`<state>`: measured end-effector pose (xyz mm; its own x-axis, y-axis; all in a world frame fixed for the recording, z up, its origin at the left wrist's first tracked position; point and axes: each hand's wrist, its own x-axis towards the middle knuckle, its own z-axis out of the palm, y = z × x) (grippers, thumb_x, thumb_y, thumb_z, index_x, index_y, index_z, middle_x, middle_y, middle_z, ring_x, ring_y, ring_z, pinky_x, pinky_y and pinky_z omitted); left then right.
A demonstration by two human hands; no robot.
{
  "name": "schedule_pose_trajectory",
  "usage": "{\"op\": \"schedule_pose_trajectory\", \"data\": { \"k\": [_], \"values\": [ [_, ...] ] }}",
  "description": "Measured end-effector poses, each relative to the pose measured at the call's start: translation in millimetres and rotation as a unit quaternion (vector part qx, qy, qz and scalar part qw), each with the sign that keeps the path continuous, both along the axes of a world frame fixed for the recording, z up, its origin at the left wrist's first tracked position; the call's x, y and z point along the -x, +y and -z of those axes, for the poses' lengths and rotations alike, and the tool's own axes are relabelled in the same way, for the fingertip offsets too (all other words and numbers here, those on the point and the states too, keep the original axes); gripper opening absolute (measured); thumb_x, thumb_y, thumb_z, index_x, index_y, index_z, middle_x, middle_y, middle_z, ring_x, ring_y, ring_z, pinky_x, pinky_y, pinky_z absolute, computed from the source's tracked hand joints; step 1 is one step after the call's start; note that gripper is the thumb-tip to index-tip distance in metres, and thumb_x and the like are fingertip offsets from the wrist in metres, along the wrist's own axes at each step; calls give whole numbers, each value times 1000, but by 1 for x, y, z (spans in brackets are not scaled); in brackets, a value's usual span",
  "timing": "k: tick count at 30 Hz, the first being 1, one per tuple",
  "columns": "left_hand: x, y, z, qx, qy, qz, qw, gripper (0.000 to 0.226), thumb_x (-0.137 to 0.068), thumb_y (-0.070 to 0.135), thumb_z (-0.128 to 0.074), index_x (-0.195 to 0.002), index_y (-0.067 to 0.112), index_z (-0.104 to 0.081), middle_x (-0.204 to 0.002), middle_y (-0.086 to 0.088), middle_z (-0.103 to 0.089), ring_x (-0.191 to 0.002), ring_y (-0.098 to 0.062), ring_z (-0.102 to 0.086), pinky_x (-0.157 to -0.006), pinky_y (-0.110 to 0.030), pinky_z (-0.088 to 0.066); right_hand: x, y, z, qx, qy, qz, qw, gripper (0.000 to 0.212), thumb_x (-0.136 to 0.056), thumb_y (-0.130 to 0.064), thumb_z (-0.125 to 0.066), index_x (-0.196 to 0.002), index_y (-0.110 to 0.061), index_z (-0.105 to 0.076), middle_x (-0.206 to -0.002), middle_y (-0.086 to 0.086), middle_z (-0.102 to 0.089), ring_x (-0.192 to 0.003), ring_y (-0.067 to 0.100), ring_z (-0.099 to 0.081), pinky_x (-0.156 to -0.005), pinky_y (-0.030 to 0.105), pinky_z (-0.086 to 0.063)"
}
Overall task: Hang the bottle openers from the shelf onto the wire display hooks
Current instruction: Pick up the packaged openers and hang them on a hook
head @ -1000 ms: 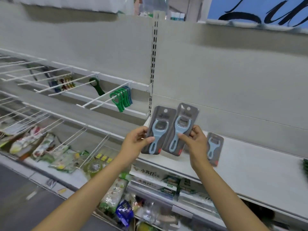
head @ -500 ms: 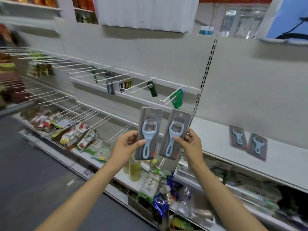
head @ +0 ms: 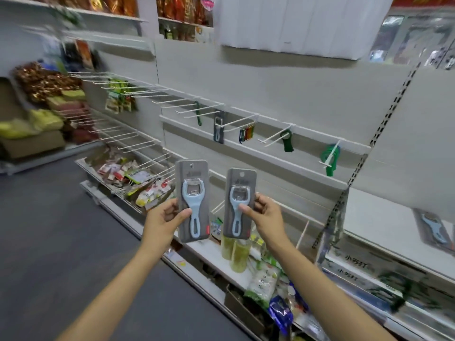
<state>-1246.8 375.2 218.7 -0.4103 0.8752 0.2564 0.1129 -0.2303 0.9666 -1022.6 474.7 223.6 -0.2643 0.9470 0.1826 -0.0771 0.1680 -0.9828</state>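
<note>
Gripping 1 carded opener each: L hand (head: 161, 221) left card (head: 192, 201), R hand (head: 267, 217) right card (head: 239, 203).

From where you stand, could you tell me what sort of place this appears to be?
Most likely a small shop aisle. White wire display hooks line the back panel, one holding a carded opener; packaged snacks fill the lower shelf. Left hand and right hand each hold a carded bottle opener.
</note>
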Motion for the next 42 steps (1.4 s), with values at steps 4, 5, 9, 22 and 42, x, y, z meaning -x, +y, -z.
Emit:
{"op": "schedule_pose_trajectory", "data": {
  "k": [4, 5, 9, 22, 42],
  "values": [
    [48, 20, 3, 8, 1, -43, 999, 15, -91, 3, -67, -102, 14, -72, -87, 14, -79, -81, -4, -74, -71, -18, -59, 54, 29, 1, -12, -12, -25, 1000, 28, -88, -5, -74, -116, -6, -70, -108, 3, -78, -99, 17, -75, -81, 26, -60],
    [61, 27, 4, 9, -3, -49, 999, 15, -92, 4, -67, -102, 13, -72, -87, 13, -78, -81, -4, -74, -72, -18, -59, 67, 38, 2, -11, -14, -29, 999, 28, -88, -5, -74, -116, -7, -70, -107, 3, -78, -99, 18, -75, -81, 26, -59],
    [112, 61, 6, 15, -1, -62, 998, 16, -92, 6, -68, -98, 21, -72, -89, 17, -78, -81, -4, -74, -67, -16, -58, 124, 81, 9, -9, -28, -44, 999, 23, -88, -3, -74, -109, -13, -71, -101, -2, -79, -95, 13, -75, -77, 22, -58],
    [239, 174, 2, 25, -44, -33, 998, 26, -92, 0, -64, -111, 18, -64, -93, 12, -78, -85, -2, -74, -66, -15, -57, 260, 201, 8, 15, -30, -2, 999, 23, -90, -1, -71, -113, -4, -69, -97, -6, -74, -79, -4, -72, -68, 11, -53],
    [386, 344, 5, 64, -6, 236, 970, 32, -89, -1, -67, -118, 12, -66, -108, -3, -77, -100, -16, -73, -79, -24, -59, 377, 296, 15, -9, -37, 212, 976, 21, -88, -1, -73, -106, -10, -71, -98, -5, -76, -87, -1, -71, -76, 17, -56]
  ]
}}
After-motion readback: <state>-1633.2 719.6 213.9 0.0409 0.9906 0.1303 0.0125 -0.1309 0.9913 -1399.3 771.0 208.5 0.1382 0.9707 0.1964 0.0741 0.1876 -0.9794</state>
